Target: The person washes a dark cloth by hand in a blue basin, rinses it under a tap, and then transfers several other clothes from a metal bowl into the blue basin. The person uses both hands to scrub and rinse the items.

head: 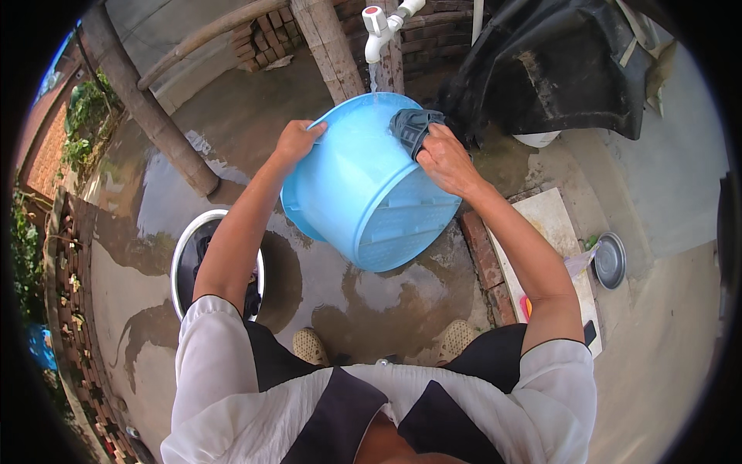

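A light-blue plastic bucket is tilted on its side, its ribbed base turned toward me. My left hand grips its rim on the left. In my right hand is a bunched dark grey cloth with lettering, pressed against the bucket's outer wall. Above the bucket, a white plastic tap with a red mark on its handle runs a stream of water onto the far rim. The bucket's inside is turned away and hidden.
A white-rimmed basin with dark contents stands on the wet concrete floor at left. Wooden posts rise behind. At right lie a pale slab edged with bricks, a metal bowl and black sheeting.
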{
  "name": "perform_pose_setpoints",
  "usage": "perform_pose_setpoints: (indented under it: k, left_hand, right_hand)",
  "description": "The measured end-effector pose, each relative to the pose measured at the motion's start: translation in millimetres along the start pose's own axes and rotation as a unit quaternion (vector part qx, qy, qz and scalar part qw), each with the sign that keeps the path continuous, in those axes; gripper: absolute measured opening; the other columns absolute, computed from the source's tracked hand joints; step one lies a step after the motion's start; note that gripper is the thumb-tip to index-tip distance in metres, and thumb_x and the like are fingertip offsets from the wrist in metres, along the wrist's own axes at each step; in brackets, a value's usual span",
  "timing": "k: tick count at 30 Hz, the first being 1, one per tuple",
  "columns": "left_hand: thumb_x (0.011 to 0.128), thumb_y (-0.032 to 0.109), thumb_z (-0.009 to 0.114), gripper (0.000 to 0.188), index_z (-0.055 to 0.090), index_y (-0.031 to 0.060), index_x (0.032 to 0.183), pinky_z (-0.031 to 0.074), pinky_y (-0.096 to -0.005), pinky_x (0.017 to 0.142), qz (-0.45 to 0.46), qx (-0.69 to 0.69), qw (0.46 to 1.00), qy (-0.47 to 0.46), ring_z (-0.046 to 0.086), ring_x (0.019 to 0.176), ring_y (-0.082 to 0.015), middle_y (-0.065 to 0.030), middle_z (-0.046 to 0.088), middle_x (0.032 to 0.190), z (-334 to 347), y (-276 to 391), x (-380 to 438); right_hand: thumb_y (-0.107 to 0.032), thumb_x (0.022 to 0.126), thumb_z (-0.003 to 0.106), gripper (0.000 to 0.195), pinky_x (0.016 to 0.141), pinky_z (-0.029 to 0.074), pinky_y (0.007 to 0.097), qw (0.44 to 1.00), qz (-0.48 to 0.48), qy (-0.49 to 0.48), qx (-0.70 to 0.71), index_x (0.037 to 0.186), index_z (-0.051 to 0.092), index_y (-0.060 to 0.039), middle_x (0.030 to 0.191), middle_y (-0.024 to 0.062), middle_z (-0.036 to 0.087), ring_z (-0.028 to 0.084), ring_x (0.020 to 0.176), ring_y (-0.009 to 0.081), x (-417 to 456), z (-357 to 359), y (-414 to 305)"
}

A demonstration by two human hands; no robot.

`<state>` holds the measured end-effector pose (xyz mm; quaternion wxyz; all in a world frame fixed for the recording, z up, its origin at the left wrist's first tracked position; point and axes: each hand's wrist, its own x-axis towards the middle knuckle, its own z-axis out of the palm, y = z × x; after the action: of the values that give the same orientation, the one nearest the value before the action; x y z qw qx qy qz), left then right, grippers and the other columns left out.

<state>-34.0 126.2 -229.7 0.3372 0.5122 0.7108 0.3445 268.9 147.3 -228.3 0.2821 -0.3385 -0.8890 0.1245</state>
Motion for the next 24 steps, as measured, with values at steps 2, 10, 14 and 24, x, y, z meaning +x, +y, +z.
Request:
perform_pose_setpoints:
  k: [2, 10, 14, 24]
  left_hand:
    - [0.092, 0.029, 0.054, 0.033, 0.065, -0.0016, 0.1, 0.052, -0.032, 0.059, 0.001, 0.017, 1.0, 0.006, 0.062, 0.061, -0.0171, -0.009, 0.065, 0.076, 5, 8, 11]
    - [0.088, 0.033, 0.058, 0.035, 0.066, 0.0, 0.094, 0.047, -0.0321, 0.063, 0.016, -0.034, 0.998, 0.052, 0.059, 0.064, -0.0154, -0.0071, 0.063, 0.073, 31, -2, 30]
    - [0.089, 0.031, 0.058, 0.033, 0.066, 0.0002, 0.095, 0.045, -0.0299, 0.061, 0.051, -0.089, 0.993, 0.059, 0.053, 0.063, -0.012, -0.0052, 0.061, 0.071, 40, -14, 20]
    - [0.09, 0.035, 0.058, 0.038, 0.062, -0.0015, 0.099, 0.044, -0.0277, 0.07, 0.129, -0.048, 0.991, 0.01, 0.05, 0.074, -0.0093, 0.0003, 0.057, 0.076, 18, -76, -5]
  right_hand:
    - [-0.012, 0.073, 0.055, 0.018, 0.087, 0.039, 0.0525, 0.989, -0.093, 0.034, -0.113, 0.075, 0.065, 0.002, 0.104, 0.0204, 0.057, 0.044, 0.113, 0.0362, -7, 3, -39]
    - [-0.01, 0.067, 0.068, 0.03, 0.09, 0.037, 0.043, 0.979, -0.129, 0.086, -0.131, 0.096, 0.063, -0.0111, 0.113, 0.0053, 0.055, 0.047, 0.108, 0.0254, 7, 31, -37]
    - [-0.011, 0.073, 0.065, 0.031, 0.087, 0.042, 0.0405, 0.985, -0.067, 0.12, -0.101, 0.103, 0.059, -0.0134, 0.112, 0.005, 0.056, 0.048, 0.106, 0.0274, 38, 24, 4]
    - [-0.012, 0.086, 0.053, 0.048, 0.089, 0.043, 0.0402, 0.95, 0.263, 0.085, 0.147, 0.132, 0.041, -0.0166, 0.116, 0.0201, 0.057, 0.053, 0.109, 0.0368, 54, 57, 174]
